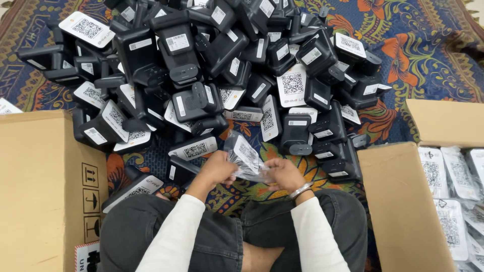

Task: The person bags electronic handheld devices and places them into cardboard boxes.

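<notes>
Between both hands, over the lap: small black device (243,151) half inside clear plastic bag (252,168). Left hand (218,168) closed on device, right hand (285,174) pinching bag. Best w/ bag mouth held taut, device fed straight. Pile of devices (212,65) just beyond the knuckles.

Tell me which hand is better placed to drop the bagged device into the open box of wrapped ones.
Right. The right hand grips the clear bag on the side nearest the open box of bagged units; the left hand holds the device on the far side.
</notes>
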